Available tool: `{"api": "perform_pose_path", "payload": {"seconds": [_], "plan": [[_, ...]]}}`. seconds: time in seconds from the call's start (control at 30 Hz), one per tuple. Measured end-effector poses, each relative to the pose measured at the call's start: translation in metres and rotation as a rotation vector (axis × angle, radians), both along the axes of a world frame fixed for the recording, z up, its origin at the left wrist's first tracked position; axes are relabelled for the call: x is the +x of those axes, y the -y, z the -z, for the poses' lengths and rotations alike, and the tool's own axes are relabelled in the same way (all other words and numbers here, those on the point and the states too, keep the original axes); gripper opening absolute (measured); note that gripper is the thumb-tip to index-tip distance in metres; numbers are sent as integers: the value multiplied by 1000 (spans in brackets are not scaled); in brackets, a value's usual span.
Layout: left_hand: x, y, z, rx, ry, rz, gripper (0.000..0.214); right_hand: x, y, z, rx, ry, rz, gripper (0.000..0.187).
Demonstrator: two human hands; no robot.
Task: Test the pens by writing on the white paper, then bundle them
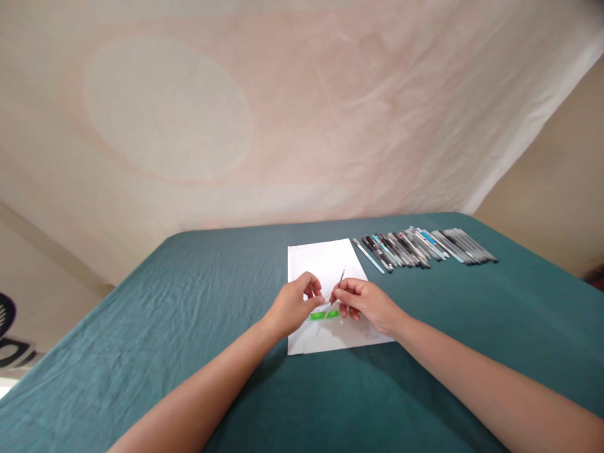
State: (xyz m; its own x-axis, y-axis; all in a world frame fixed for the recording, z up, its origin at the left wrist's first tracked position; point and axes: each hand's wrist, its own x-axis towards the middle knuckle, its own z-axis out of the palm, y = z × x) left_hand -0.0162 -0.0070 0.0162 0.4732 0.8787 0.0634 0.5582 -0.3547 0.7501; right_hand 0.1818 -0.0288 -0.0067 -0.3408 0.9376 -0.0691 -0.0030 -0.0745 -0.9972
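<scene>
A sheet of white paper (321, 258) lies on the table under both hands. On its lower half is a small, pale packet-like thing with a bright green strip (323, 315); its exact kind is too small to tell. My left hand (298, 302) is curled at the packet's left end, thumb and fingertips drawn together; what they pinch is not clear. Across from it, my right hand (365, 302) pinches a thin dark pen-like stick (341, 277), held tilted with its lower end over the green strip.
A row of many pens (401, 248), black, grey, clear and blue, lies to the right behind the paper. One pale pen (368, 255) is apart, next to the paper's right edge. A dark green cloth (226, 270) covers the table. A pale fabric sheet (292, 126) hangs behind.
</scene>
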Motion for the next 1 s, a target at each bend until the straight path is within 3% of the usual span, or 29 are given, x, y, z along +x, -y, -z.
{"api": "perform_pose_path", "payload": {"seconds": [0.07,0.13,0.3,0.43,0.57,0.77,1.0], "plan": [[-4,-2,-1,180,-148,-54,12,5,-3,-1,-8,-18,5,33],[-7,-1,-3,248,-255,-33,11,11,-6,1,-18,-47,22,33],[-5,10,-9,238,-455,205,16,20,-13,9,-55,-93,77,36],[-2,16,-10,252,-601,243,15,20,-15,11,-70,-104,94,38],[-3,12,-10,202,-475,232,14,21,-14,3,-23,-123,123,36],[-4,6,-14,-106,-111,202,15,24,-9,-13,99,-150,109,28],[-7,4,-17,-236,-42,230,20,26,-9,-15,135,-141,120,27]]}}
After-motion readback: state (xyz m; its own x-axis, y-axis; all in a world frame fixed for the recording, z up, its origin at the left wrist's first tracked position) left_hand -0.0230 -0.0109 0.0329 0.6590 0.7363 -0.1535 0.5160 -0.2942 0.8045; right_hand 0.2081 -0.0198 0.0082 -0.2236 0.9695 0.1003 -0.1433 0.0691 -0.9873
